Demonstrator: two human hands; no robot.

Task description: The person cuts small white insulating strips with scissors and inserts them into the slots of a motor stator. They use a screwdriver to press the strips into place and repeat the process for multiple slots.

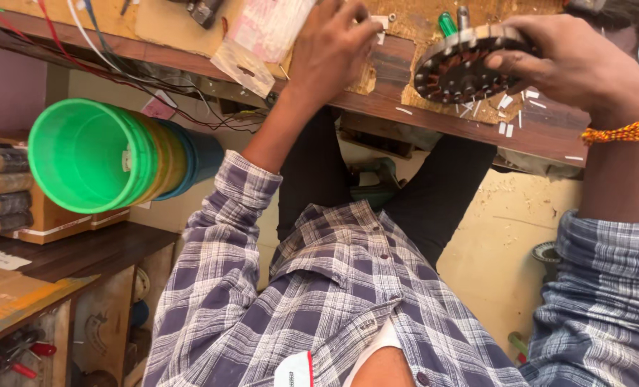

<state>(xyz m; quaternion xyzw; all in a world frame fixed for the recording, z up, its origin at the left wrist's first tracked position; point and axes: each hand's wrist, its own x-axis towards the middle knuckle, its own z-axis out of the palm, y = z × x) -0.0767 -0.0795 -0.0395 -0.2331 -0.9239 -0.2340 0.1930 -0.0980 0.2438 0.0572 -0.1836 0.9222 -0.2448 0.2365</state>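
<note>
Overhead, right hand (pixel 577 64) around slotted round stator (pixel 466 64), left hand (pixel 334 46) on workbench (pixel 477 118).

On the tabletop (pixel 470 125), the right hand (pixel 577 64) grips a round motor stator (pixel 466 64) at the right. Left of it, the left hand (pixel 330 50) rests near paper slips (pixel 509 118). Stacked buckets (pixel 111 154) lie far left, below the tabletop.

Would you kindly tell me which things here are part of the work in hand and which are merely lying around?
In hand:
- stator, held by the right hand
- paper slips on the bench
- left hand, reaching onto the bench

Lying about:
- stacked buckets
- red wires
- rolls on the shelf
- green-handled screwdriver
</note>
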